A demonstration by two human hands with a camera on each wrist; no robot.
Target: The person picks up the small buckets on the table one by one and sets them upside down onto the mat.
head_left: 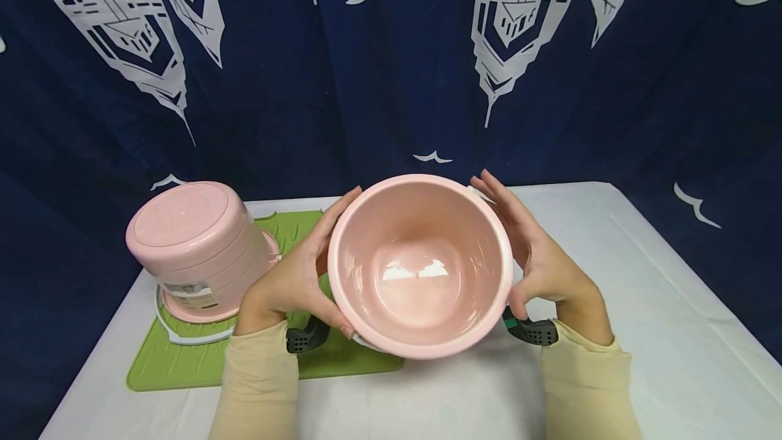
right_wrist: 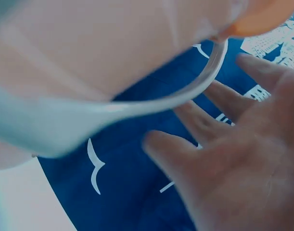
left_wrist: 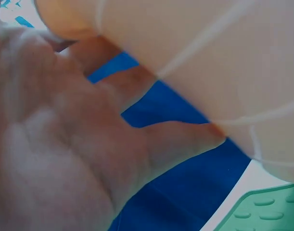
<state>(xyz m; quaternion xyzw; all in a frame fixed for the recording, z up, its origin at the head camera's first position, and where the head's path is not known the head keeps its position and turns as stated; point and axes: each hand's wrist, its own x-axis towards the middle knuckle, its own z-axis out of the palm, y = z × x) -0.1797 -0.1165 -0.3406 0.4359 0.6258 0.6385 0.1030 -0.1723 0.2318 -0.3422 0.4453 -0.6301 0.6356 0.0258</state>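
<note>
A pink bucket (head_left: 421, 270) is held above the table, its mouth facing the head camera and its inside bare. My left hand (head_left: 308, 277) grips its left side, thumb at the lower rim and fingers spread up the wall. In the left wrist view, the fingertips (left_wrist: 214, 131) press the outer wall. Around the right side curves my right hand (head_left: 540, 257), its upper fingers at the rim and its thumb lower down. The right wrist view shows the bucket's pale handle (right_wrist: 161, 103) crossing at the fingertips, with a gap between palm and wall.
A second pink bucket (head_left: 189, 243) stands upside down on a green mat (head_left: 177, 365) at the left, its white handle (head_left: 195, 339) lying on the mat. White cloth (head_left: 660, 277) covers the table. Behind hangs a dark blue curtain (head_left: 391, 87) with white prints.
</note>
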